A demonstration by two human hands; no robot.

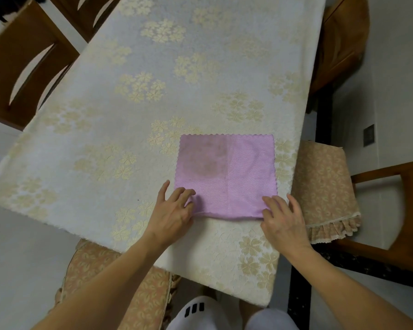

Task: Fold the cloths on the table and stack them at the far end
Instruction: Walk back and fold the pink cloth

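Nearest: pale trouser knees and a white garment with black bars at the bottom edge; both forearms reach forward over the near end of the desk (98, 144).

Left hand (171, 214): rests on the near left corner of the purple cloth (227, 177), fingers (185, 195) bent and spread, tips on the fabric; whether any of it is pinched cannot be told.

Right hand (283, 220): on the near right corner of the same cloth, fingers bent, tips pressing the fabric at the corner; grip likewise unclear.

Purple cloth: lies flat near the right side of the desk's near half, folded edge toward the person, scalloped edges on the far and side borders. A crease runs down its middle; a brownish stain marks the left half.

Desk: covered with a cream tablecloth patterned in gold flower clusters, running away from the viewer.

Cushioned chair (324, 186): just right of the cloth, beside the desk, seat cover in peach floral with a frilled hem. A like-covered seat (119, 282) sits under the near left edge.

Wooden chairs (22, 67): far left beside the desk; another brown chair (341, 41) at far right.
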